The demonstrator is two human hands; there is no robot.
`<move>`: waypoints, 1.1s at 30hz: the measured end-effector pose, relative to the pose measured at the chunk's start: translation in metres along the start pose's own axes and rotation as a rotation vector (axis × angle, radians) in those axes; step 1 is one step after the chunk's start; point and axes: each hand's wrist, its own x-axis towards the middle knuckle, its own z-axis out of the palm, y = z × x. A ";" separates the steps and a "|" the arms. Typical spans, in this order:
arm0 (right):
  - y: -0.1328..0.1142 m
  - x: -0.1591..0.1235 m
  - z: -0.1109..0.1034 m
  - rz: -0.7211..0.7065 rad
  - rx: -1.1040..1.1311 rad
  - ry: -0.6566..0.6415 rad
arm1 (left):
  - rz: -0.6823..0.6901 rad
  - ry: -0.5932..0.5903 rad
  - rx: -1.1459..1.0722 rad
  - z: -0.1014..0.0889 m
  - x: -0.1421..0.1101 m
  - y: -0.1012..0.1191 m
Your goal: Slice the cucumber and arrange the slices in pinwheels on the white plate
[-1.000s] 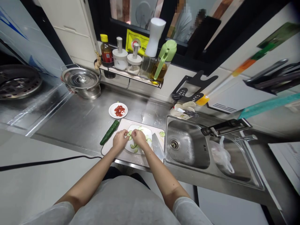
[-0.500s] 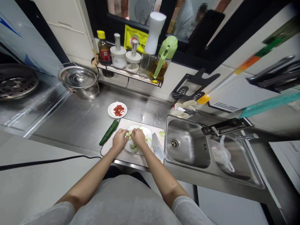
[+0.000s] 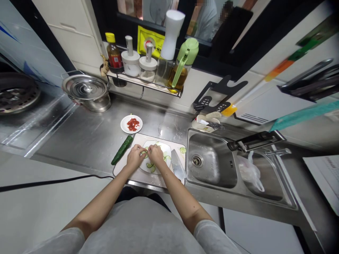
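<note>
Both my hands meet over a white plate (image 3: 164, 146) that lies on a pale cutting board (image 3: 137, 139). My left hand (image 3: 135, 157) is closed, fingertips pinching a thin cucumber slice (image 3: 143, 152). My right hand (image 3: 155, 154) is closed at the same slice from the other side, its fingertips partly hidden. Green-rimmed cucumber slices (image 3: 150, 167) are arranged in groups on the plate. A cleaver (image 3: 178, 165) rests on the board right of the plate, and loose cucumber slices (image 3: 182, 150) lie beyond it. A whole cucumber (image 3: 122, 150) lies along the board's left edge.
Behind the board stands a small plate (image 3: 122, 127) with chopped red pieces (image 3: 132, 124). A lidded steel pot (image 3: 95, 100) is at the back left. To the right are the sink (image 3: 212, 158) and a plastic bag (image 3: 250, 171). A condiment rack (image 3: 140, 83) hangs above.
The fingertips of both hands have drawn closer together over the plate. The whole view has shifted slightly; the plate, cleaver and cucumber stay in place.
</note>
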 end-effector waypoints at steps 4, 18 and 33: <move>-0.001 0.000 0.000 -0.008 -0.019 0.011 | -0.010 -0.002 0.000 -0.001 0.000 0.001; 0.007 -0.005 -0.014 0.015 0.063 0.052 | 0.003 0.045 -0.112 0.000 0.002 -0.002; 0.022 -0.037 -0.026 -0.088 -0.007 -0.009 | 0.042 0.064 -0.129 -0.014 -0.017 0.004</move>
